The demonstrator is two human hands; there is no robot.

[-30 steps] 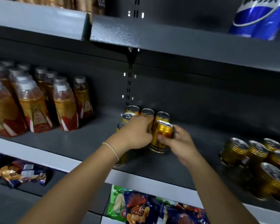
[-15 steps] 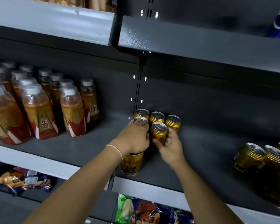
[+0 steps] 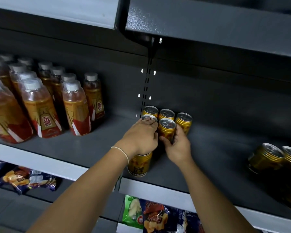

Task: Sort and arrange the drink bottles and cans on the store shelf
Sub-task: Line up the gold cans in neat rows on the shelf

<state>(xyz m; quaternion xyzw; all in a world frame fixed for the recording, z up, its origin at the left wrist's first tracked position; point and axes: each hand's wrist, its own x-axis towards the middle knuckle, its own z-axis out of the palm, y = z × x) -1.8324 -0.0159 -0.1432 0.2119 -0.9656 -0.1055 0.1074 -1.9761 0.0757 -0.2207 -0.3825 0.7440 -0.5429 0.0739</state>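
Observation:
Several gold cans (image 3: 166, 113) stand in a cluster at the back of the dark shelf (image 3: 91, 148). My right hand (image 3: 177, 146) grips one gold can (image 3: 167, 129) in the second row, thumb on its left side and fingers on its right. My left hand (image 3: 140, 138) reaches over a front can (image 3: 139, 163), and its curled fingers lie over the lid of the can (image 3: 149, 117) just left of the held one. Orange drink bottles (image 3: 42, 111) with grey caps stand in rows at the left.
More gold cans (image 3: 267, 158) sit loosely at the right end of the shelf. An upper shelf (image 3: 208, 22) overhangs close above. Snack bags (image 3: 158, 216) lie on the lower shelf, with more snack bags (image 3: 23, 177) at the left. Bare shelf floor lies between the cluster and the right-hand cans.
My right hand has carried its can back and set it upright in the second row behind the front can. My left hand has stayed on the neighbouring cans.

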